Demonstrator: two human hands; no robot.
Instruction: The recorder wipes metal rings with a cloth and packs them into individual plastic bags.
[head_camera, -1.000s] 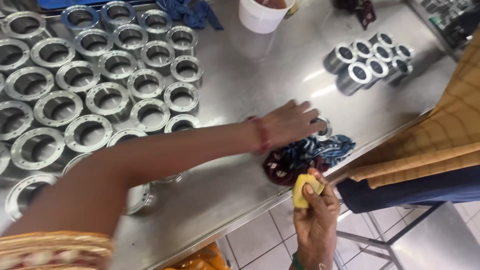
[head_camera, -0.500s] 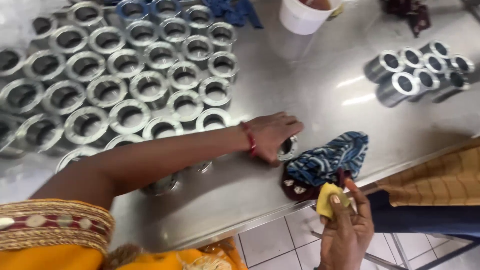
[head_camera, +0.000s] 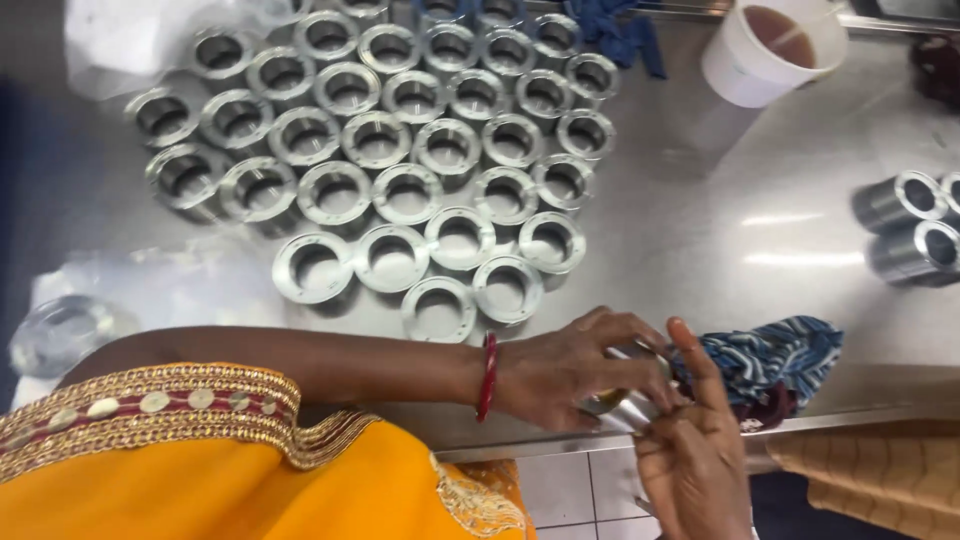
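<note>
My left hand (head_camera: 578, 365), with a red bangle at the wrist, grips a shiny metal ring part (head_camera: 625, 408) at the near edge of the steel table (head_camera: 700, 220). My right hand (head_camera: 695, 450) comes up from below the edge and touches the same part with its fingers; whatever it carries is hidden behind them. A striped blue cloth (head_camera: 770, 360) lies just right of both hands. Several identical flanged metal rings (head_camera: 400, 150) stand in rows on the table's left half, the nearest one (head_camera: 438, 308) close to my left forearm.
A white cup (head_camera: 765, 50) with brown liquid stands at the back right. Two metal cylinders (head_camera: 910, 230) lie at the right edge. Clear plastic wrap (head_camera: 70, 320) sits at the left. Blue cloth (head_camera: 620, 35) lies at the back. Tiled floor shows below the table.
My left hand has lifted the metal part toward the table edge, and my right hand has risen to meet it. The yellow piece it held is no longer visible. The view shifted right.
</note>
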